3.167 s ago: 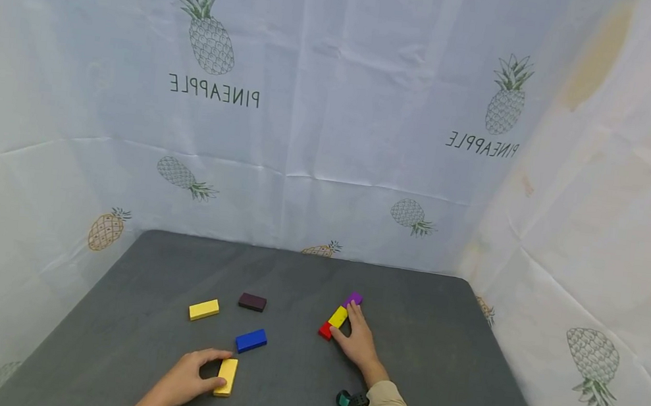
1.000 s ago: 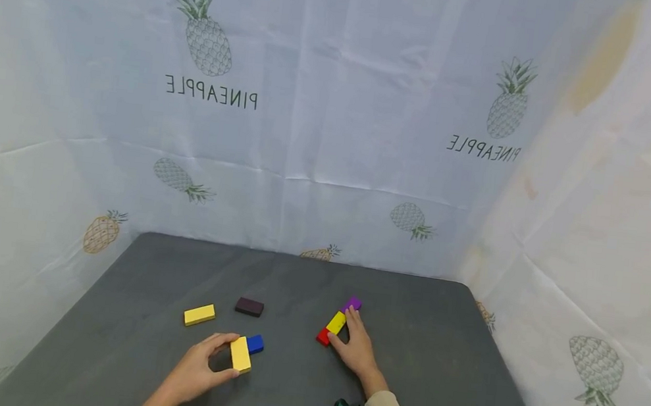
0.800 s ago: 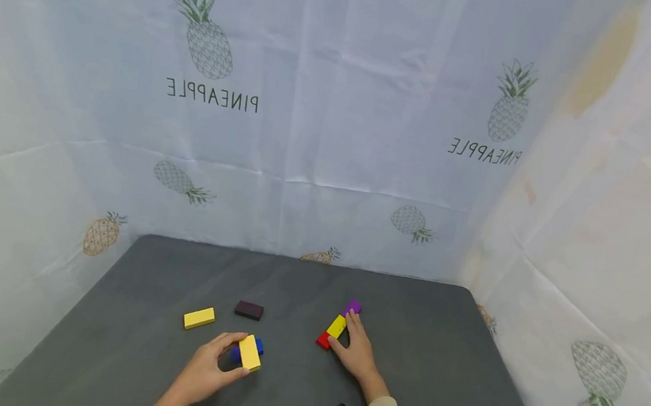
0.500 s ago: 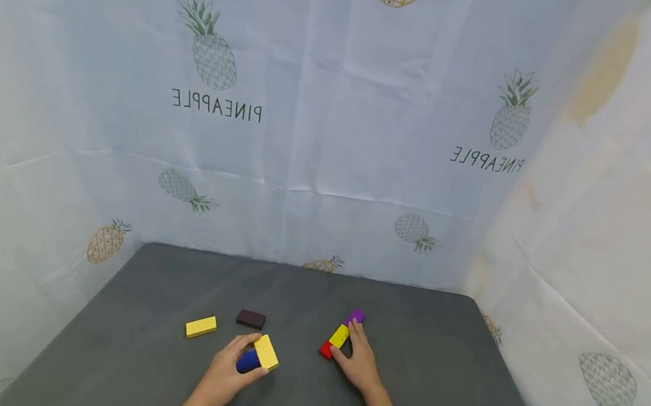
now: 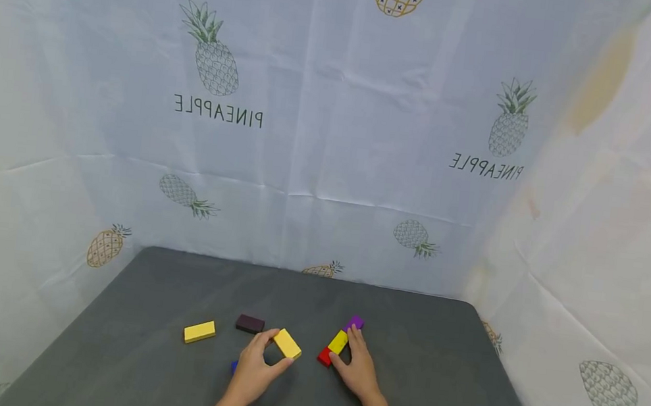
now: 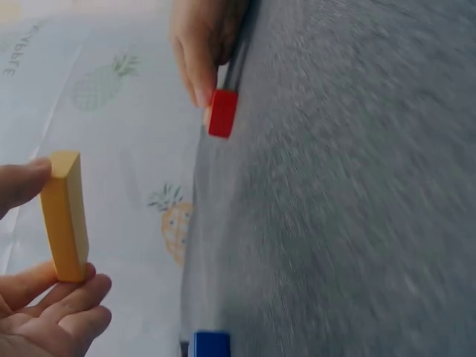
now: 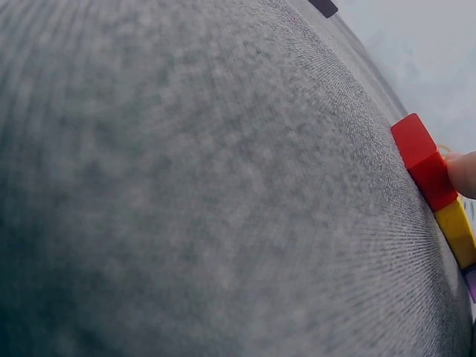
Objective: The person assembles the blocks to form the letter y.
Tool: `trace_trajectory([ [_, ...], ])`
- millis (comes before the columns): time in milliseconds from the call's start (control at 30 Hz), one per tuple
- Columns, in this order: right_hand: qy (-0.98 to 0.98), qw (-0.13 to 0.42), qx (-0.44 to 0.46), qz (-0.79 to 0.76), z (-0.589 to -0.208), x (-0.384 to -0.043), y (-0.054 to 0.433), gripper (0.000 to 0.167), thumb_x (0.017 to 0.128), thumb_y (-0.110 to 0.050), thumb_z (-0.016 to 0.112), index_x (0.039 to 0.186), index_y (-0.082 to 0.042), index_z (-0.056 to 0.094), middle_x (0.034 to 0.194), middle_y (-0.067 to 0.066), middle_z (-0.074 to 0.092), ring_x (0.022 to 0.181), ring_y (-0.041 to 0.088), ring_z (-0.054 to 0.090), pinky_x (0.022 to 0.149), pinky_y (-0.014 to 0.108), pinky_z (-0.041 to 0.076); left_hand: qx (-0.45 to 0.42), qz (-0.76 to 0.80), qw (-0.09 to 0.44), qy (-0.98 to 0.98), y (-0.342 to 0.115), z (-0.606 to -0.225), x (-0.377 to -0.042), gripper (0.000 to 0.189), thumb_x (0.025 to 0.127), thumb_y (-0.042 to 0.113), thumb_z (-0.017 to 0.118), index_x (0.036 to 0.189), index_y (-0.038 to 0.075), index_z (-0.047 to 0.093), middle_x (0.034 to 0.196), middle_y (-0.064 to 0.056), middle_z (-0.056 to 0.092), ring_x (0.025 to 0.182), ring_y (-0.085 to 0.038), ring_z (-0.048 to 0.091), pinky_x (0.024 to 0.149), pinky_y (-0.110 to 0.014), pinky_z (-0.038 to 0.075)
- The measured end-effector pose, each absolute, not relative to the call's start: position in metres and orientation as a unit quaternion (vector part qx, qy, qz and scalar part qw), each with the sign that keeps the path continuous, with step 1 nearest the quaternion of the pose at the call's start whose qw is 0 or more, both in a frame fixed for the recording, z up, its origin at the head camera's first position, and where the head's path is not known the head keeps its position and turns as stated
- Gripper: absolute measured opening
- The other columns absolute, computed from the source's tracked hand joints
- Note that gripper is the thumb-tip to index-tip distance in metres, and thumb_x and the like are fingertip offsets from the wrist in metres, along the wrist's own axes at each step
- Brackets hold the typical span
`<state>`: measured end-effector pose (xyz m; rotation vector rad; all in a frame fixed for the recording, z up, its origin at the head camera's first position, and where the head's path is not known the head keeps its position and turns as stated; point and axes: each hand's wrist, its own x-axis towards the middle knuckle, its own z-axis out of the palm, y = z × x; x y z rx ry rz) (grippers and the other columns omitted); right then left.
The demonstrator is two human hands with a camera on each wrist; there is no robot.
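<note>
My left hand [image 5: 253,369] pinches a pale yellow block [image 5: 287,343] between thumb and fingertips. In the left wrist view this yellow block [image 6: 65,219] is gripped by its two ends, raised over the table. To its right, a red block [image 5: 324,356], a brighter yellow block [image 5: 338,342] and a purple block [image 5: 354,322] lie end to end in a slanting row. Alongside that row rests my right hand [image 5: 359,373], thumb at the red block and fingertips by the purple one. The right wrist view shows the thumb against the red block [image 7: 424,162].
Another pale yellow block [image 5: 199,332] lies at the left of the dark grey table [image 5: 163,384]. A dark brown block [image 5: 250,324] sits just beyond my left hand. Mostly covered by that hand is a blue block [image 5: 234,367]. A white pineapple-print curtain [image 5: 329,164] surrounds the table.
My left hand has lifted the pale yellow block off the table and carried it rightward, past the blue block, towards the row. My right hand has stayed by the row. The head view has tilted up slightly.
</note>
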<state>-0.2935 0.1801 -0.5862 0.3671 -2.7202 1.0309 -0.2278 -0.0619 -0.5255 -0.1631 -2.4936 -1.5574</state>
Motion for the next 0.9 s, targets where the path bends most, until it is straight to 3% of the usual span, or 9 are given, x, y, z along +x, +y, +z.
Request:
trace_trajectory([
  [367, -0.929, 0.106, 0.115, 0.335, -0.587, -0.295, 0.179, 0.077, 0.086, -0.044, 0.064, 0.141, 0.004, 0.041, 0.149, 0.02, 0.035, 0.138, 0.04, 0.032, 0.108, 0.058, 0.031, -0.034, -0.533, 0.147, -0.833, -0.036, -0.532, -0.247, 0.065, 0.078, 0.028, 0.078, 0.128, -0.004, 0.052, 0.118, -0.018, 0.057, 0.114, -0.039, 0.056, 0.093, -0.051, 0.049],
  [900, -0.937, 0.102, 0.111, 0.315, -0.588, -0.296, 0.178, 0.077, 0.085, -0.044, 0.065, 0.14, 0.006, 0.041, 0.149, 0.022, 0.035, 0.137, 0.042, 0.031, 0.106, 0.059, 0.032, 0.01, -0.505, 0.144, -0.851, -0.011, -0.547, -0.267, 0.063, 0.077, 0.027, 0.078, 0.126, -0.005, 0.053, 0.113, -0.019, 0.057, 0.104, -0.036, 0.058, 0.086, -0.053, 0.049],
])
